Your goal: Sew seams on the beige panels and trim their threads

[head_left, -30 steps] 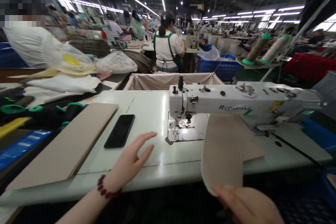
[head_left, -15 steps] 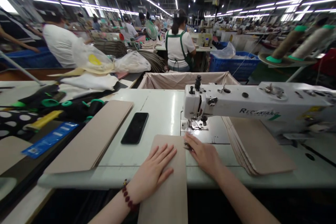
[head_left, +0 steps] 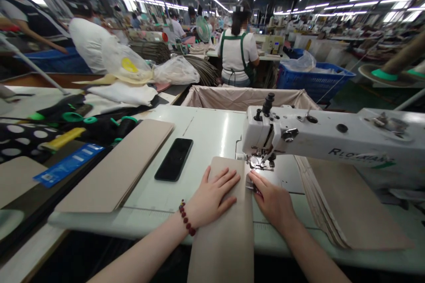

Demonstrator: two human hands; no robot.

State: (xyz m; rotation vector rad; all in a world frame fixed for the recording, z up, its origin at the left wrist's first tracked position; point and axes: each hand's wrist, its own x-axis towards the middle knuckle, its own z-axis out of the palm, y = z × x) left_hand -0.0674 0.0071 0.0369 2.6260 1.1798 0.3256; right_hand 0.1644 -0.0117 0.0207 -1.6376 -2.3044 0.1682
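A long beige fabric strip [head_left: 229,230] lies on the white sewing table [head_left: 212,137] and hangs over its near edge. Its far end sits beside the needle of the white sewing machine [head_left: 318,141]. My left hand [head_left: 212,194] rests flat on the strip, fingers spread. My right hand [head_left: 270,199] touches the strip's right edge just before the presser foot [head_left: 260,163], fingers pinched together; whether it grips the edge is unclear.
A black phone [head_left: 174,159] lies left of the strip. A stack of beige pieces [head_left: 116,168] lies at the left, another stack [head_left: 345,203] under the machine arm at the right. A fabric-lined bin [head_left: 245,97] stands behind the table. Other people work at stations beyond.
The beige strip came from the right onto the table in front of me, then slid forward to the needle. Both hands moved onto it and followed it forward.
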